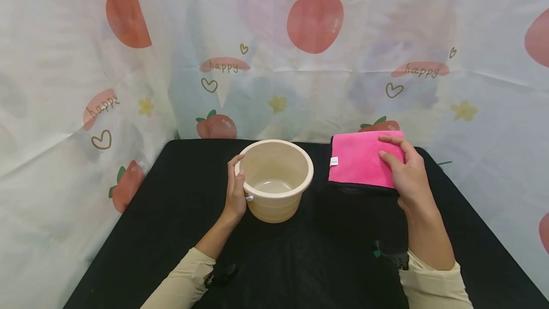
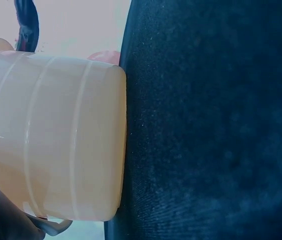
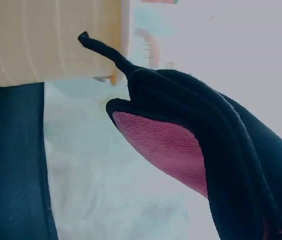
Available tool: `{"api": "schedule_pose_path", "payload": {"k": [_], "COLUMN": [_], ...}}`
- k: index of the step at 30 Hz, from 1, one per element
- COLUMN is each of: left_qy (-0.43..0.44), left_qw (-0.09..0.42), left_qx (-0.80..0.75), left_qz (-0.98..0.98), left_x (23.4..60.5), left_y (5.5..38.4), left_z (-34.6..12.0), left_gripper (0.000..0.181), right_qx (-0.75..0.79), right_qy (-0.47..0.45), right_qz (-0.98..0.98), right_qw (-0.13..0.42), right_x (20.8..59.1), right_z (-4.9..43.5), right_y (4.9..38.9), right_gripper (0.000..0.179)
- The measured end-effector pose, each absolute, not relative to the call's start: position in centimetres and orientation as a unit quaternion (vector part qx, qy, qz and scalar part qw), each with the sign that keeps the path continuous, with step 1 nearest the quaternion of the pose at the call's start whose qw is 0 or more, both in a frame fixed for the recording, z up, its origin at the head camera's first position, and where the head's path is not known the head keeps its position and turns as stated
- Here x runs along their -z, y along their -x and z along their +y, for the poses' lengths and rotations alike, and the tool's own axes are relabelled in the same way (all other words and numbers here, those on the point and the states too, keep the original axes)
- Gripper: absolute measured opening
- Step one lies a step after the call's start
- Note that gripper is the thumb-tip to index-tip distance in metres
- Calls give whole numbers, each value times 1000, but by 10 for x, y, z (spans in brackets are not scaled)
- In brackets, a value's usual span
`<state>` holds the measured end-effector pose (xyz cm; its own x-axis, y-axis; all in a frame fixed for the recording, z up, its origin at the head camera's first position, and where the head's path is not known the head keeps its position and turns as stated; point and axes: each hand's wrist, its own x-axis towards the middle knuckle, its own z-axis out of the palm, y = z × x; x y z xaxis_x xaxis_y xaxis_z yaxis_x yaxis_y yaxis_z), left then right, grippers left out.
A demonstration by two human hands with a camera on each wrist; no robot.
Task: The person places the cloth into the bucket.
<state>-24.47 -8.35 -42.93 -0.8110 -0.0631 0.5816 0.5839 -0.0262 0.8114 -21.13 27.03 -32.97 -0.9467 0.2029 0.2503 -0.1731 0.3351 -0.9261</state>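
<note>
Bucket (image 1: 274, 210): cream, upright near the middle of the black table (image 1: 279, 271); its base appears to meet the tabletop in the left wrist view, where the rim side is cut off by the frame.
Left hand (image 1: 235, 194): grips the Bucket's left side at the rim; the ends of some fingers are hard to make out, and the left wrist view keeps only a dark corner of the hand.
Handle (image 2: 58, 227): mostly hidden, a short pale stretch showing beside that hand.
Pink cloth (image 1: 358, 159): folded, with a black underside, raised to the right of the Bucket and apart from it; a small white tag (image 1: 334, 161) sits on its left edge, its print too small to read.
Right hand (image 1: 407, 168): pinches the cloth's right side, some fingers hidden behind it; barely a corner of skin enters the right wrist view.
Loop (image 3: 103, 48): black, sticking out from the cloth, overlapping the Bucket only in that view.
Dark strip (image 2: 27, 25): cut off at the top, unidentifiable.
Sleeves (image 1: 182, 278): pale, both cut by the lower frame edge.
</note>
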Motion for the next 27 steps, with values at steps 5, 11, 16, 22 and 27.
{"api": "schedule_pose_path", "payload": {"k": [5, 11, 16, 22, 27], "left_qy": [196, 186, 190, 196, 201], "left_qw": [244, 245, 240, 239, 233], "left_qx": [681, 674, 680, 686, 691], "left_qz": [-663, -671, -666, -659, -654], "left_x": [454, 464, 466, 460, 442], "left_y": [262, 270, 270, 269, 256], "left_z": [-87, -88, -87, -87, -85], "left_gripper": [48, 47, 49, 49, 48], "right_qx": [-607, -665, -686, -696, -707], "right_qy": [11, -3, -17, -41, -59], "right_qz": [-777, -728, -707, -694, -683], "right_qw": [166, 168, 171, 178, 173], "right_x": [321, 314, 310, 305, 303], "right_z": [267, 260, 251, 238, 231], "right_y": [213, 215, 215, 217, 219], "right_gripper": [42, 40, 39, 37, 38]}}
